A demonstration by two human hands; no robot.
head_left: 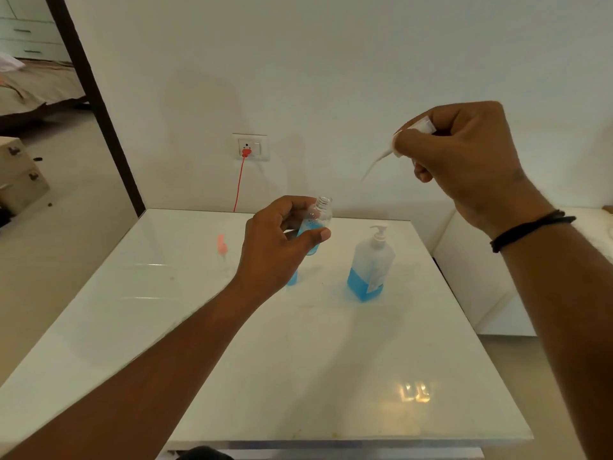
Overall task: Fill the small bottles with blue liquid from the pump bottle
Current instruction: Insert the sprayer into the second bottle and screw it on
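My left hand point(282, 240) grips a small clear bottle point(316, 217) above the white table point(232, 360). The bottle is uncapped, tilted, and holds blue liquid in its lower part. My right hand point(464, 157) is raised at the upper right and pinches a white spray cap point(414, 131) whose thin dip tube point(373, 166) hangs down to the left. The pump bottle point(370, 265) stands on the table to the right, about a third full of blue liquid. Behind my left hand a second small bottle with blue liquid point(292, 277) shows only partly.
A wall socket point(249, 147) with a red plug and red cable point(238, 184) sits on the white wall behind the table. A white bench or cabinet point(471, 270) stands right of the table. A doorway opens at the left.
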